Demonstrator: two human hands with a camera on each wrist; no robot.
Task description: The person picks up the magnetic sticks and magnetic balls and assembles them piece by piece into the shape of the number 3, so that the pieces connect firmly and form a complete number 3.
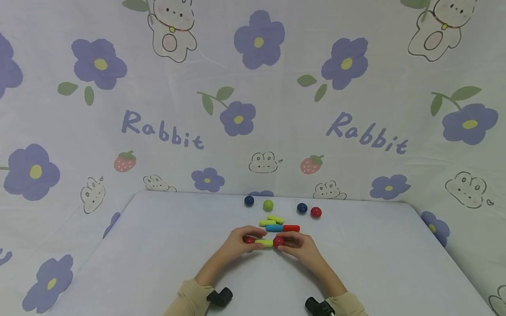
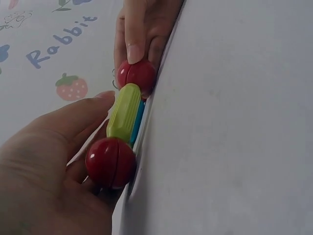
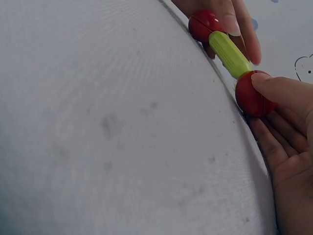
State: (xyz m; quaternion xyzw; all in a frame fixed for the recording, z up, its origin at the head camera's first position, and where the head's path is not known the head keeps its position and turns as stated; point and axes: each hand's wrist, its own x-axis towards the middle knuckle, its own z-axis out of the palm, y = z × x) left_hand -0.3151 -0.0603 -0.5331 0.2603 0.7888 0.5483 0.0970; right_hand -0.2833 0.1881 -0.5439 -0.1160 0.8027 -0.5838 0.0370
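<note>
A yellow-green ribbed rod (image 1: 264,243) joins two glossy red balls, one at each end. My left hand (image 1: 237,242) holds the left red ball (image 2: 111,162), with the thumb stretched out toward the rod. At the other end, my right hand (image 1: 299,246) pinches the right red ball (image 3: 255,94) between thumb and fingers. The rod (image 3: 230,54) lies bare between both hands, close over the white table. Just behind it lie a blue rod (image 1: 274,228) and a red rod (image 1: 291,228), end to end.
Two more yellow-green rods, a left one (image 1: 267,223) and a right one (image 1: 276,219), lie farther back. Beyond them are a dark blue ball (image 1: 249,201), a green ball (image 1: 268,205), another dark blue ball (image 1: 302,208) and a red ball (image 1: 316,212). A patterned cloth (image 1: 276,87) backs the table (image 1: 158,245).
</note>
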